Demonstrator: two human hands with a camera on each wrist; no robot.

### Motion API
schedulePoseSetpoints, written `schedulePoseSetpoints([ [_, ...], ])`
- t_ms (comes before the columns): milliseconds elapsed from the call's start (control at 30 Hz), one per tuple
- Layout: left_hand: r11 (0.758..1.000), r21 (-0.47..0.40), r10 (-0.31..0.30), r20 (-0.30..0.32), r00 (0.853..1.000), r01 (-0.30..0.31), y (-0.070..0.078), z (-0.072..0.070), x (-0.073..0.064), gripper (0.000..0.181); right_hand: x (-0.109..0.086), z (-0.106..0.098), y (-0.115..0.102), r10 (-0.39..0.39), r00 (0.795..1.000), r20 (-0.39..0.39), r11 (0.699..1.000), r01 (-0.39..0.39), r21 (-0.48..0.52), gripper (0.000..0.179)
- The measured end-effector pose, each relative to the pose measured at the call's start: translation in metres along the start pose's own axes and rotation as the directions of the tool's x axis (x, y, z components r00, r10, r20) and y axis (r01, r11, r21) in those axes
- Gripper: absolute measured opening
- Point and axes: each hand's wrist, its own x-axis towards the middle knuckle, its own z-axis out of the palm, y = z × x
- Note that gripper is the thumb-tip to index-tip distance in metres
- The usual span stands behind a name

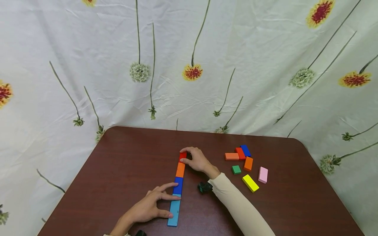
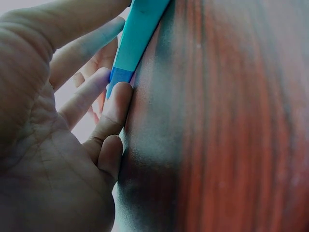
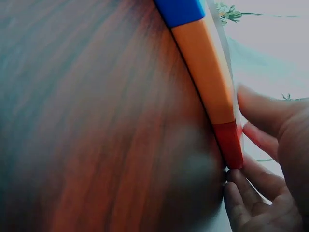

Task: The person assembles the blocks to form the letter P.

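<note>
A straight row of wooden blocks runs away from me on the table: a light blue block [image 1: 175, 212] nearest, then a dark blue block [image 1: 178, 186], an orange block [image 1: 180, 170] and a red block [image 1: 182, 157] at the far end. My left hand [image 1: 150, 204] lies along the row's left side, fingers spread and fairly straight, touching the light blue and dark blue blocks. At the far end, my right hand [image 1: 198, 160] pinches the red block between thumb and fingers. In the right wrist view, fingertips [image 3: 235, 175] meet the red block's end.
Right of the row lie loose blocks: an orange block [image 1: 231, 156], a red block [image 1: 240, 153], a blue block [image 1: 245, 150], another orange block [image 1: 248, 164], a green block [image 1: 236, 169], a yellow block [image 1: 250, 183] and a pink block [image 1: 263, 175]. A flowered cloth [image 1: 165, 82] hangs behind the table.
</note>
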Motion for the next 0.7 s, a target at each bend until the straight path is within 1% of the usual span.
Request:
schedulePoseSetpoints([
  [100, 1.0, 0.004, -0.004, -0.002, 1.0, 0.004, 0.0001, 0.0001, -0.0001, 0.048, -0.0011, -0.0014, -0.0012, 0.007, 1.0, 0.031, 1.0, -0.007, 0.001, 0.045],
  [200, 1.0, 0.007, -0.008, -0.003, 1.0, 0.008, 0.0004, -0.0003, -0.0002, 0.049, -0.0017, -0.0026, -0.0023, 0.011, 0.999, 0.05, 1.0, -0.011, 0.0, 0.05],
  [400, 1.0, 0.008, 0.001, 0.005, 1.0, -0.001, 0.0022, -0.0007, -0.0002, 0.049, -0.0015, -0.002, -0.0022, 0.005, 0.998, 0.06, 1.0, -0.005, 0.003, 0.05],
  [700, 1.0, 0.004, -0.018, 0.006, 1.0, 0.018, -0.0012, 0.0, 0.0006, 0.049, -0.0022, -0.0004, -0.0011, 0.009, 0.998, 0.062, 1.0, -0.008, -0.01, 0.05],
])
